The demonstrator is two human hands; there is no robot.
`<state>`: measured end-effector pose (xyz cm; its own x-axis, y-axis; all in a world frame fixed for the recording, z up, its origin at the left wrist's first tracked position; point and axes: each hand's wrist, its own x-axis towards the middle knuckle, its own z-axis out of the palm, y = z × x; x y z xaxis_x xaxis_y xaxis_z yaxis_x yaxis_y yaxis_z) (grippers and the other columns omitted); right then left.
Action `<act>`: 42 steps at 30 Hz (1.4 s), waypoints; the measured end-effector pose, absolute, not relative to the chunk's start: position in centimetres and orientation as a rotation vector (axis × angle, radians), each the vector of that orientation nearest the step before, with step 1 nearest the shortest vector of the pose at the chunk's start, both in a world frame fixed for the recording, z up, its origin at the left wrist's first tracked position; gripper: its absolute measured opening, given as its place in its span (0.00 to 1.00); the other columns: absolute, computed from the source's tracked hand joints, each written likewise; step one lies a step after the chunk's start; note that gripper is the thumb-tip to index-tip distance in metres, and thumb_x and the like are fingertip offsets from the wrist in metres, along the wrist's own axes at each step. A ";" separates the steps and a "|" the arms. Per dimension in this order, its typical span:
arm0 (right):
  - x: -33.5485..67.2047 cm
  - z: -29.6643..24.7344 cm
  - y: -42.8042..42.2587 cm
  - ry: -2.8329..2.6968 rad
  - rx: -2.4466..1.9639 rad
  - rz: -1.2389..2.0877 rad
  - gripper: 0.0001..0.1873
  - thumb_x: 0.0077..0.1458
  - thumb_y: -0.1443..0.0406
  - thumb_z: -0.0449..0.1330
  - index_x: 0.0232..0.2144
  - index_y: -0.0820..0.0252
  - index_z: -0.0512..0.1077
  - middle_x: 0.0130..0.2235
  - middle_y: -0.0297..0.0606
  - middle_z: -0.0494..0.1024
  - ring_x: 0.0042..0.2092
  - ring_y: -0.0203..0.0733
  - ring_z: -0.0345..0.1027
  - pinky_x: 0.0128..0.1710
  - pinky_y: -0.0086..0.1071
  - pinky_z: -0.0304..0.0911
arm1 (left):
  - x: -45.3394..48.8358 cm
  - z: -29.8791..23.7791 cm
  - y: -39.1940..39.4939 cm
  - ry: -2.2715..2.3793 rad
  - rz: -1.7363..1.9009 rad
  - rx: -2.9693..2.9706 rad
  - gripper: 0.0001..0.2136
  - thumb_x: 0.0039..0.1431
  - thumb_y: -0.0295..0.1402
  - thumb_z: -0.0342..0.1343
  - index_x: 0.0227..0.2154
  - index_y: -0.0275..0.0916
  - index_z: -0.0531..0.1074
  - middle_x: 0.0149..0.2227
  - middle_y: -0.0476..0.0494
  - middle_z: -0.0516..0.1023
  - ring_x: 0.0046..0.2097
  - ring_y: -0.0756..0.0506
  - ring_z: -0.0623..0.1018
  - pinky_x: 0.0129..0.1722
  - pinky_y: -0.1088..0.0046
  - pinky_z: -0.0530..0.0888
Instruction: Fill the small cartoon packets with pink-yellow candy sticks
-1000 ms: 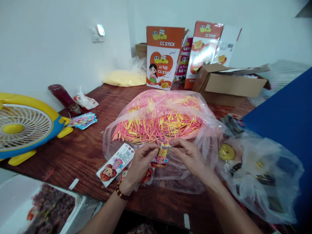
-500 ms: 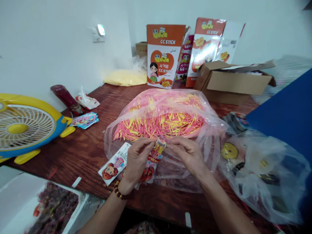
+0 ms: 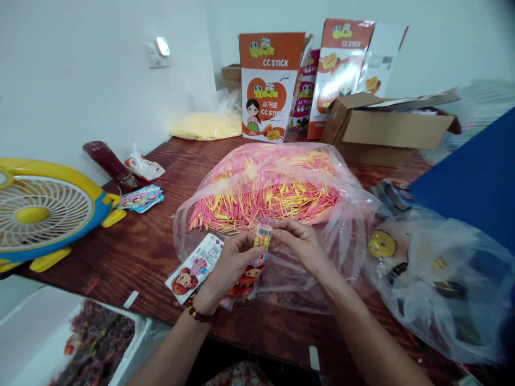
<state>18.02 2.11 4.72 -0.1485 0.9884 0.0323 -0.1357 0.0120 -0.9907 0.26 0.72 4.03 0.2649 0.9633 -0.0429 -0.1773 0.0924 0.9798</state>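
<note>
Between my two hands is a small clear packet (image 3: 262, 237) with a barcode and yellow and pink sticks showing inside. My left hand (image 3: 237, 258), with a beaded bracelet at the wrist, pinches its left side. The fingers of my right hand (image 3: 300, 244) are closed at its upper right edge. Behind them lies a large clear plastic bag (image 3: 322, 201), open toward me and full of thin pink and yellow sticks (image 3: 261, 201). Printed packets with a red-haired cartoon figure (image 3: 247, 276) lie under my hands, and a white printed packet (image 3: 195, 268) lies to their left.
A yellow and blue fan (image 3: 44, 209) stands at left, near a stack of cards (image 3: 141, 198) and a dark red bottle (image 3: 110, 163). Printed cartons (image 3: 263, 86) and an open cardboard box (image 3: 394, 128) stand behind. A plastic bag (image 3: 446, 284) with items lies at right.
My left hand has shifted slightly and its thumb now lies across the front of the small packet, which stands more upright. My right fingers have moved up a little along its edge.
</note>
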 end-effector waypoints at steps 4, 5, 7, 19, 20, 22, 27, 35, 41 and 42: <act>17.6 3.6 2.0 -1.280 -1.002 1.430 0.13 0.46 0.57 0.69 0.30 0.58 0.74 0.28 0.30 0.73 0.30 0.34 0.65 0.31 0.28 0.63 | 0.4 3.8 0.7 1.016 1.021 1.250 0.07 0.54 0.35 0.61 0.32 0.36 0.79 0.30 0.49 0.78 0.32 0.49 0.73 0.34 0.74 0.70; 17.4 3.4 2.0 -1.305 -1.003 1.414 0.13 0.47 0.57 0.69 0.29 0.58 0.73 0.28 0.30 0.72 0.30 0.34 0.64 0.32 0.28 0.62 | 0.4 3.7 0.7 1.043 1.015 1.265 0.07 0.54 0.35 0.61 0.32 0.36 0.79 0.29 0.48 0.79 0.32 0.48 0.73 0.34 0.74 0.70; 17.1 3.0 1.9 -1.335 -1.011 1.350 0.12 0.48 0.57 0.67 0.26 0.59 0.73 0.26 0.29 0.70 0.29 0.33 0.61 0.31 0.28 0.59 | 0.4 3.4 0.7 1.066 1.022 1.260 0.08 0.53 0.34 0.61 0.32 0.36 0.81 0.30 0.47 0.80 0.33 0.47 0.75 0.36 0.73 0.71; 16.4 1.3 1.9 -1.252 -0.972 1.482 0.16 0.42 0.56 0.71 0.32 0.58 0.76 0.31 0.31 0.77 0.34 0.38 0.68 0.38 0.32 0.64 | -0.3 1.8 0.4 1.120 0.960 1.132 0.07 0.45 0.32 0.65 0.21 0.35 0.73 0.20 0.53 0.72 0.24 0.53 0.68 0.27 0.77 0.65; 16.4 1.1 1.7 -1.239 -0.982 1.478 0.16 0.42 0.56 0.71 0.32 0.58 0.76 0.31 0.32 0.77 0.34 0.38 0.68 0.39 0.32 0.64 | -0.3 1.8 0.3 1.117 0.958 1.124 0.07 0.44 0.32 0.65 0.21 0.35 0.73 0.20 0.54 0.72 0.24 0.53 0.68 0.26 0.78 0.65; 16.3 1.0 1.3 -1.215 -1.021 1.444 0.15 0.42 0.56 0.71 0.29 0.58 0.77 0.30 0.31 0.77 0.33 0.37 0.67 0.37 0.32 0.64 | -0.4 1.9 -0.1 1.096 0.941 1.106 0.08 0.46 0.34 0.65 0.22 0.35 0.73 0.21 0.52 0.73 0.24 0.53 0.69 0.27 0.77 0.66; 16.2 1.2 0.3 -1.220 -1.071 1.478 0.17 0.42 0.53 0.70 0.29 0.58 0.77 0.30 0.32 0.76 0.31 0.37 0.65 0.35 0.32 0.63 | -0.6 2.3 -1.2 1.068 0.877 1.053 0.12 0.46 0.39 0.66 0.23 0.34 0.74 0.21 0.50 0.74 0.23 0.51 0.71 0.26 0.76 0.68; 15.5 0.0 -3.0 -1.305 -1.138 1.475 0.17 0.45 0.53 0.68 0.30 0.60 0.76 0.26 0.31 0.73 0.26 0.33 0.61 0.26 0.27 0.57 | -1.9 0.7 -4.4 1.162 0.871 1.206 0.14 0.48 0.41 0.65 0.19 0.35 0.72 0.19 0.52 0.71 0.23 0.52 0.68 0.25 0.77 0.65; 16.6 -3.0 -8.2 -1.247 -1.304 1.664 0.18 0.45 0.52 0.68 0.31 0.61 0.77 0.23 0.32 0.74 0.20 0.32 0.59 0.19 0.26 0.54 | -3.3 -2.8 -11.1 1.173 0.680 1.246 0.11 0.55 0.40 0.59 0.30 0.36 0.77 0.30 0.47 0.80 0.32 0.46 0.77 0.32 0.74 0.71; 16.8 -3.2 -8.1 -1.222 -1.318 1.640 0.19 0.45 0.51 0.68 0.30 0.61 0.77 0.23 0.32 0.74 0.20 0.32 0.59 0.19 0.26 0.54 | -3.8 -2.8 -11.4 1.244 0.698 1.286 0.11 0.57 0.40 0.58 0.32 0.38 0.78 0.31 0.46 0.81 0.34 0.45 0.78 0.33 0.73 0.72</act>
